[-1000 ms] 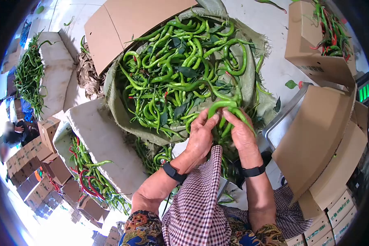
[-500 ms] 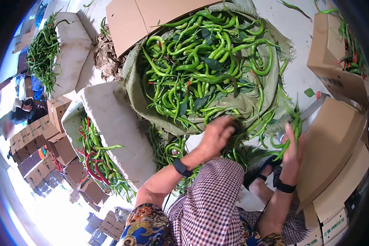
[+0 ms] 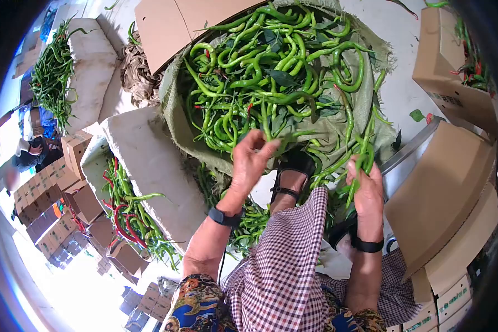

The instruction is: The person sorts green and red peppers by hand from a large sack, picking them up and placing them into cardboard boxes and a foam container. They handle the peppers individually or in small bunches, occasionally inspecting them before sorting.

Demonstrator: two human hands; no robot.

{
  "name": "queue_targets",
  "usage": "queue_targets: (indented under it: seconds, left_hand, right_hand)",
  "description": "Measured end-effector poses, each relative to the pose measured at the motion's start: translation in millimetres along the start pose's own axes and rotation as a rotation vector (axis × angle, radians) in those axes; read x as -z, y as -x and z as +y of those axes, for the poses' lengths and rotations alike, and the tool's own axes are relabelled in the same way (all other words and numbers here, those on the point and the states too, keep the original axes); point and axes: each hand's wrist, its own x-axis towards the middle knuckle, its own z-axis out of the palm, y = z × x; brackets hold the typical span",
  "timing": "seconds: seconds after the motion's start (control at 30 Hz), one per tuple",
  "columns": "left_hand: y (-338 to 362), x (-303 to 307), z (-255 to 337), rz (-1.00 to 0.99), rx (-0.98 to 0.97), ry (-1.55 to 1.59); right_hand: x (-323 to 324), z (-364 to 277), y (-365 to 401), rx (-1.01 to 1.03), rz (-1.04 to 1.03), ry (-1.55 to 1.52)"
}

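Long green chili peppers (image 3: 293, 50) fill an open woven sack (image 3: 174, 119) in the middle of the head view. My left hand (image 3: 250, 161) is at the sack's near edge, with thumb and fingers closed on a green chili pepper (image 3: 266, 119) that is slightly blurred. To the right, my right hand (image 3: 366, 191) grips a small bunch of green chili peppers (image 3: 363, 157), their ends sticking out above and below the fingers. A checked cloth (image 3: 285, 243) covers my lap, and a sandalled foot (image 3: 290, 185) shows between my hands.
An open cardboard box (image 3: 442, 182) stands at my right, another with peppers (image 3: 454, 94) beyond it. On the left, a white foam box (image 3: 155, 160) adjoins red and green peppers (image 3: 128, 216). Cardboard boxes (image 3: 44, 182) are stacked at far left, near another person (image 3: 30, 152).
My left hand has moved left and up to the sack's edge and closed on a pepper. The right hand has shifted left with its bunch. The cloth has shifted, revealing a foot.
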Motion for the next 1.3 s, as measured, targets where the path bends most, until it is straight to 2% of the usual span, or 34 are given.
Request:
queue_targets:
  seconds: [0.03, 0.07, 0.1, 0.13, 0.17, 0.23, 0.3, 0.33, 0.37, 0.4, 0.43, 0.47, 0.53, 0.57, 0.7, 0.77, 0.83, 0.9, 0.93, 0.97, 1.03, 1.07, 1.1, 1.17, 1.3]
  left_hand:
    - [6.6, -4.4, 7.9, -0.042, -0.001, -0.110]
    - [10.9, -15.4, 5.3, -0.096, -0.011, 0.002]
    - [14.4, -21.8, 9.3, -0.172, 0.057, -0.102]
    - [20.6, -34.9, 16.3, -0.254, 0.181, 0.117]
    - [28.1, -45.4, 30.9, -0.332, 0.264, 0.323]
    - [24.5, -46.9, 26.7, -0.449, 0.260, 0.381]
    - [18.3, -35.4, 21.5, -0.318, 0.099, 0.207]
    - [10.4, -26.9, 11.1, -0.183, -0.170, -0.047]
    - [0.6, -18.1, -1.3, 0.005, -0.322, -0.238]
    - [-10.6, -5.2, 6.9, 0.087, -0.546, -0.480]
    - [-20.7, 0.7, 14.9, 0.156, -0.644, -0.584]
    - [-30.4, 2.5, 22.5, 0.215, -0.724, -0.669]
    - [-53.2, 4.5, 23.4, 0.182, -0.789, -0.929]
    - [-62.2, 1.4, 22.8, 0.170, -0.807, -1.087]
    - [-86.0, -7.7, 0.7, 0.076, -0.713, -1.243]
    - [-93.1, -9.6, -2.2, -0.026, -0.615, -1.293]
    - [-88.9, -12.2, 5.2, -0.002, -0.672, -1.278]
    - [-82.5, -14.3, 3.8, -0.220, -0.450, -0.818]
    - [-73.3, -15.3, 19.9, -0.342, -0.324, -0.740]
    - [-60.9, -18.7, 24.2, -0.346, -0.323, -0.742]
    - [-36.2, -25.7, 26.7, -0.365, -0.155, -0.040]
    - [-32.1, -24.7, 26.6, -0.424, -0.100, -0.025]
    - [-24.7, -26.0, 37.8, -0.467, 0.040, 0.068]
    - [-16.3, -38.3, 30.1, -0.390, 0.060, 0.162]
    - [-20.6, -40.4, 2.1, -0.443, 0.183, 0.232]
  right_hand:
    - [-5.0, -3.9, 3.1, -0.002, -0.005, 0.000]
    - [-15.2, -8.7, 6.6, -0.036, -0.072, 0.159]
    - [-25.4, -12.0, 8.3, -0.068, -0.142, 0.319]
    - [-33.0, -12.9, 8.2, -0.120, -0.222, 0.442]
    - [-32.5, 1.5, 3.0, -0.045, -0.298, 0.532]
    - [-42.1, 0.4, 2.9, -0.090, -0.271, 0.592]
    - [-33.0, -7.8, 3.0, -0.227, -0.219, 0.524]
    - [-19.8, -3.5, 1.2, -0.209, -0.262, 0.336]
    - [-5.2, 7.6, -2.6, -0.194, -0.229, 0.199]
    - [3.9, 6.3, -4.4, -0.222, -0.244, -0.004]
    - [8.7, 5.5, -6.0, -0.247, -0.258, -0.209]
    - [7.9, 5.7, -6.2, -0.246, -0.247, -0.207]
    - [10.7, 2.7, -8.6, -0.176, -0.078, -0.316]
    - [19.5, 4.5, -14.3, -0.211, -0.151, -0.386]
    - [16.1, -2.7, -13.7, -0.154, -0.102, -0.432]
    - [21.7, 4.6, -14.4, -0.164, -0.223, -0.469]
    - [24.3, 15.4, -14.1, -0.112, -0.221, -0.510]
    - [33.3, 21.3, -14.1, -0.169, -0.211, -0.601]
    - [34.9, 21.3, -13.3, -0.155, -0.276, -0.697]
    - [35.5, 19.5, -11.1, -0.155, -0.273, -0.700]
    - [25.1, 8.5, -4.4, -0.119, -0.196, -0.567]
    - [26.1, 10.8, -5.3, -0.117, -0.201, -0.570]
    - [28.1, 13.2, -6.4, -0.125, -0.183, -0.597]
    - [30.9, 14.5, -9.4, -0.131, -0.168, -0.622]
    - [34.2, 21.0, -7.0, -0.116, -0.135, -0.564]
